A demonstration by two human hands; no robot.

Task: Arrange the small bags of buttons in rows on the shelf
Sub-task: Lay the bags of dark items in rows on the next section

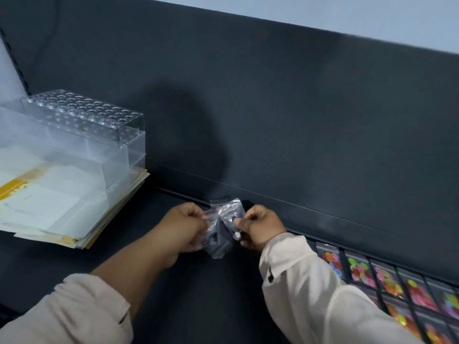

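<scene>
My left hand grips a small clear bag of dark buttons just above the dark shelf. My right hand pinches a second clear bag of dark buttons beside the first one. The two bags touch or overlap between my hands, near the shelf's back wall. Rows of small bags with colourful buttons lie flat on the shelf at the lower right, partly hidden by my right sleeve.
A stack of clear acrylic boxes and a holed rack sits on papers at the left of the shelf. The dark back panel rises behind my hands. Bare shelf lies between the papers and the bag rows.
</scene>
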